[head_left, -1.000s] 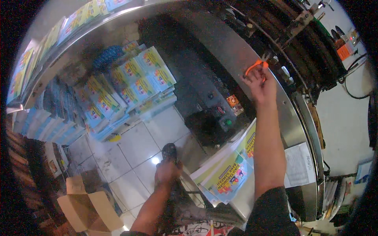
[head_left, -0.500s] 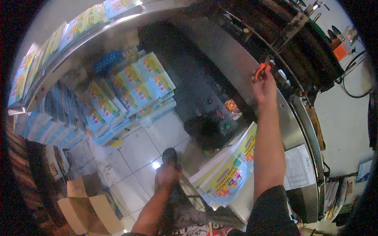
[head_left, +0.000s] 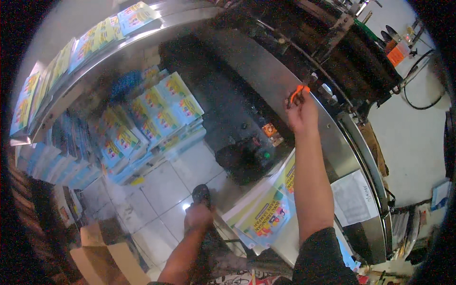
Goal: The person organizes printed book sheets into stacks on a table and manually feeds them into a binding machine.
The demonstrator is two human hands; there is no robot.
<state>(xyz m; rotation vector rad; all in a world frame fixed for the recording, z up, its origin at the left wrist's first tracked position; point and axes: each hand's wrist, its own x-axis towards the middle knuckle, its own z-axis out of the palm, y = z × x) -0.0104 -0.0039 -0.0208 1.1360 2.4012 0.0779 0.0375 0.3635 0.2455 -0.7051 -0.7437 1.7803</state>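
Note:
My right hand reaches out over the metal edge of the machine, its fingers wrapped round the orange handles of what look like scissors; the blades are hard to make out. Low in the middle, my left hand hangs above my leg, just behind a dark shoe. Its fingers are blurred and dim, and nothing in it can be made out. Between my arms lies a fanned stack of printed booklet covers in yellow, green and light blue.
Stacks of similar printed sheets stand on the tiled floor at left. More lie on a metal-edged table. A dark machine roller fills the upper right. An open cardboard box sits lower left; a white paper lies at right.
My right hand, with the orange-handled scissors, has drawn back a little and to the left, away from the roller. The view has shifted slightly; my left hand stays low.

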